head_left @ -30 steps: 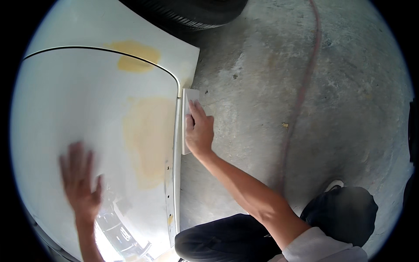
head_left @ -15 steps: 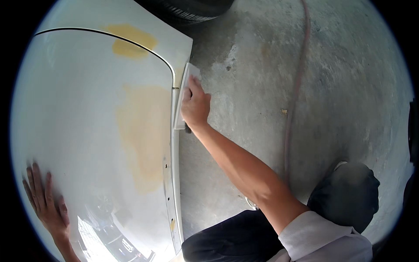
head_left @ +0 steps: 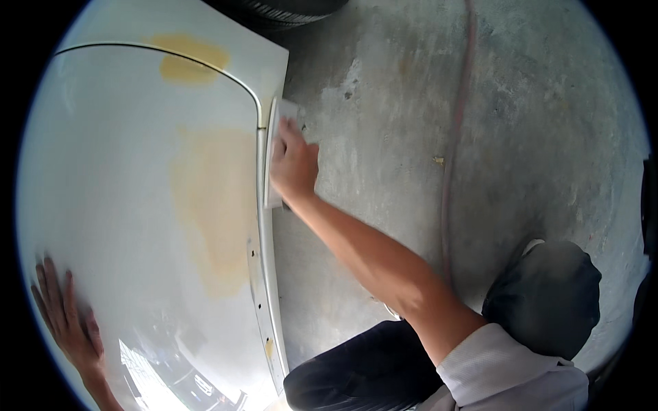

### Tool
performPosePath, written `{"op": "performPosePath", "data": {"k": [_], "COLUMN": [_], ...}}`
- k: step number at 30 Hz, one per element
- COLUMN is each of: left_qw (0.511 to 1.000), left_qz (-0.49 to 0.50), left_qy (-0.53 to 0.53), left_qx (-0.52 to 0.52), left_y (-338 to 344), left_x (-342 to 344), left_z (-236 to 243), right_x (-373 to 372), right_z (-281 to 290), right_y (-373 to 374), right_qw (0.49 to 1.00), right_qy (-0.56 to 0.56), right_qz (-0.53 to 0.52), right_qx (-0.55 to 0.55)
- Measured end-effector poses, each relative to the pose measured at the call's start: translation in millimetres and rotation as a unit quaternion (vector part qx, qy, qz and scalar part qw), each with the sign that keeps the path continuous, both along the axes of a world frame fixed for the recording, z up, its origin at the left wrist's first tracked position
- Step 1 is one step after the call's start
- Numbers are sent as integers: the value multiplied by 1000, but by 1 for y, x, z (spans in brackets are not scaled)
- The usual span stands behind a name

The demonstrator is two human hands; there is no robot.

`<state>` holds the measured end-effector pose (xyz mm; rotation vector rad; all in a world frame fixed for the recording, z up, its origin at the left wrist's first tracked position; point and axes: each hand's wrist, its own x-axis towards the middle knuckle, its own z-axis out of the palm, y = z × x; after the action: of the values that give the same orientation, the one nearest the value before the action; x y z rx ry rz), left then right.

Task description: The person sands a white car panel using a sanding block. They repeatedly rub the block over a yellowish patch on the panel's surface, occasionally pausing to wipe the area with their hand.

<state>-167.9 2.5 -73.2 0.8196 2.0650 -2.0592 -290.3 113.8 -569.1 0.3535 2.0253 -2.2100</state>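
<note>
My right hand (head_left: 296, 164) is closed round a long, flat white sanding block (head_left: 273, 147). The block lies along the lower edge of a pale car door (head_left: 137, 185), close to where the door seam ends. Beside it, a broad yellowish filler patch (head_left: 212, 205) covers part of the door. A second, smaller yellow patch (head_left: 195, 60) crosses the curved seam. My left hand (head_left: 72, 329) rests flat on the door at the lower left, fingers stretched out, holding nothing. The block's face against the panel is hidden.
A black tyre (head_left: 288, 12) shows at the top, past the panel's corner. Along the grey concrete floor (head_left: 377, 185) runs a reddish hose (head_left: 455, 144). My bent legs in dark trousers (head_left: 363, 366) are close to the door at the bottom. Small dark holes dot the door's lower edge.
My right hand and the sanding block have slid a little nearer to me along the door edge. The whole view has shifted slightly; my left hand stays flat on the door.
</note>
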Motion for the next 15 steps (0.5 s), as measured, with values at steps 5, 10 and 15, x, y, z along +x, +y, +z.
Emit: {"op": "performPosePath", "data": {"k": [5,10,15], "left_qw": [999,1000,1000], "left_qz": [-21,-1,4], "left_qy": [-20,-18,-12], "left_qx": [15,16,13], "left_y": [5,-4,-6], "left_x": [-8,-3,-3], "left_z": [-3,6,4], "right_x": [7,-20,4], "right_z": [6,-2,-1], "right_y": [-1,2,7], "right_qw": [1000,999,998], "right_qy": [-6,-20,11], "right_qz": [15,-17,54], "right_qx": [-13,26,29]}}
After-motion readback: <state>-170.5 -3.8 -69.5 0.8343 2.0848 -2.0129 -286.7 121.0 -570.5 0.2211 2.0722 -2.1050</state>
